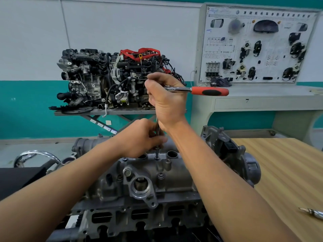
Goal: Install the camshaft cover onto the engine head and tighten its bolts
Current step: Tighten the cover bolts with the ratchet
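Observation:
The grey metal camshaft cover (167, 179) sits on the engine head (132, 219) in front of me. My right hand (164, 100) grips the head end of a ratchet wrench (206, 90) whose red and black handle points right. A long extension bar (157, 137) runs straight down from it to a bolt (156, 158) on top of the cover. My left hand (141, 137) pinches the lower part of that bar just above the bolt. Another bolt (125, 159) sits to the left.
A wooden table (288, 172) lies to the right with a metal tool (312, 213) near its front edge. Behind stand a full engine on a lift table (111, 81) and a wall training board (255, 44). A chrome frame (35, 156) is at left.

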Available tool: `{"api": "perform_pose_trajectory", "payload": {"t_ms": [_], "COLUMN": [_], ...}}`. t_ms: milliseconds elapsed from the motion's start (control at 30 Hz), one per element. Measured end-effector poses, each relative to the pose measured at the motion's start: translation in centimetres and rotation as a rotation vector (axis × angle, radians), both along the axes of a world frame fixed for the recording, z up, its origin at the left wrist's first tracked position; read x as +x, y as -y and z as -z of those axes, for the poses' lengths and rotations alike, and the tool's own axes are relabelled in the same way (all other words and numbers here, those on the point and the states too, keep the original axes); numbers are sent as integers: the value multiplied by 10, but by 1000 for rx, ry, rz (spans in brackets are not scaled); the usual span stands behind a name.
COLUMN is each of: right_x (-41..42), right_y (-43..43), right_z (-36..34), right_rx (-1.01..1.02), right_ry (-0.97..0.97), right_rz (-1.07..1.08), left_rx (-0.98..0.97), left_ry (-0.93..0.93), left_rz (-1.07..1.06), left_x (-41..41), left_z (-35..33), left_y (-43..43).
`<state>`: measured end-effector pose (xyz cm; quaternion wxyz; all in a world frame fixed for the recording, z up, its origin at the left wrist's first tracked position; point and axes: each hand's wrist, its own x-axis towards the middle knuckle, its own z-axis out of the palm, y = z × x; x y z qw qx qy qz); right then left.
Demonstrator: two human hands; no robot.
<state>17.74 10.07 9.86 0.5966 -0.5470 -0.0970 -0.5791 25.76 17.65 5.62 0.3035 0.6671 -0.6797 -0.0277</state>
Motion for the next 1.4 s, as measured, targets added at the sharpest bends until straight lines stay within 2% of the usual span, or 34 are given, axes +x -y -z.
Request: {"api": "perform_pose_trajectory", "payload": {"t_ms": [100, 200, 267, 367, 500, 600, 767, 1100, 1400], "right_x": [-6, -14, -16, -11, 12, 31, 46, 47, 51], "right_y": [8, 17, 20, 14, -13, -31, -35, -31, -21], "right_z": [-5, -18, -32, -49, -37, -18, -16, -21, -19], "right_rx": [85, 252, 307, 261, 108, 119, 177, 196, 188], "right_ry": [-86, -170, -144, -119, -313, -383, -389, -378, -401], "right_rz": [-116, -167, -153, -180, -248, -333, -338, -359, -411], "left_rx": [64, 13, -40, 20, 160, 210, 133, 98, 90], "left_ry": [73, -4, -65, -105, 97, 169, 49, -101, -85], "left_rz": [24, 22, 6, 41, -57, -136, -153, -53, -67], "left_x": [6, 6, 5, 14, 44, 57, 64, 69, 67], "left_z": [10, 11, 2, -20, -35, -23, -10, -4, -2], "left_y": [-2, 2, 4, -4, -31, -48, -57, -54, -50]}}
